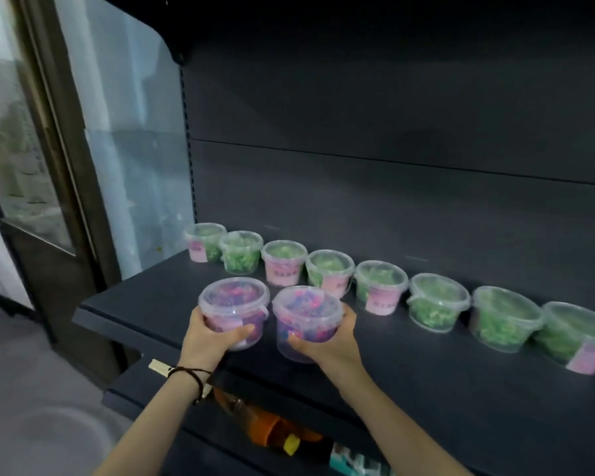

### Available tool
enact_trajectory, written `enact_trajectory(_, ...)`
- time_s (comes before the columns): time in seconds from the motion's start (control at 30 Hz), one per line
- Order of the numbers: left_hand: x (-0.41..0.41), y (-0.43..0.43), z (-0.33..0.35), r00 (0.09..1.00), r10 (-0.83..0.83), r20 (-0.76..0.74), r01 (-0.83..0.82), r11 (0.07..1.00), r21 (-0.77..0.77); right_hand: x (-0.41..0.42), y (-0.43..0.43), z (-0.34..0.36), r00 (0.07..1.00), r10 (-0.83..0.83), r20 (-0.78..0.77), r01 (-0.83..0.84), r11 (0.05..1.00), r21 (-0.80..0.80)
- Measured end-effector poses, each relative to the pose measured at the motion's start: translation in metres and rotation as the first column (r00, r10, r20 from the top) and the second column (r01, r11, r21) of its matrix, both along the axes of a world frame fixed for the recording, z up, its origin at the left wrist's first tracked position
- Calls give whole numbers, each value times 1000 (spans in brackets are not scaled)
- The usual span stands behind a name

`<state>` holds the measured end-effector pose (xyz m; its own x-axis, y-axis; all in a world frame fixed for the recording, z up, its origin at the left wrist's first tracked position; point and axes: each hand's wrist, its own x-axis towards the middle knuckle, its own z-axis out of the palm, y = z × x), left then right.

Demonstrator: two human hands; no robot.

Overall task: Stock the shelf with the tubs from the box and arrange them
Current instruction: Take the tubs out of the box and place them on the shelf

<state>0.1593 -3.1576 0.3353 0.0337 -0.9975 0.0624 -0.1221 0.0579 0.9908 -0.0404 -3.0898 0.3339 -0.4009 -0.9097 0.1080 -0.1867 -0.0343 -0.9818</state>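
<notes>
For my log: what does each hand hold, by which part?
The left hand grips the left tub by its side; the right hand the right tub likewise.

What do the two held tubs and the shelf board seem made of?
Both the left tub and right tub look like clear, glossy plastic; pink-purple contents show through walls and lids. The shelf is matte dark, probably painted metal, but uncertain.
</notes>
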Motion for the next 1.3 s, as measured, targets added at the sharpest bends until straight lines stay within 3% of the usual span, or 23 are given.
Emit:
enact_trajectory(0.3,65,-117,-15,1000,13,7,-12,998,-66,73,-89,-11,997,-68,-39,68,998,-18)
enact_trajectory(0.7,138,-252,-21,964,-134,230,145,989,-30,157,-192,-14,980,-179,-88,181,983,20)
enact_trajectory(1.03,145,-251,-22,948,-171,268,202,975,-92,157,-198,-22,972,-176,-156,186,981,48)
enact_trajectory(1.2,147,-209,-26,949,-76,307,123,983,-138,139,-149,-20,963,-162,-213,184,979,92)
enact_trajectory(1.3,136,-169,-22,933,-118,340,164,980,-110,119,-99,-12,946,-210,-247,237,968,85)
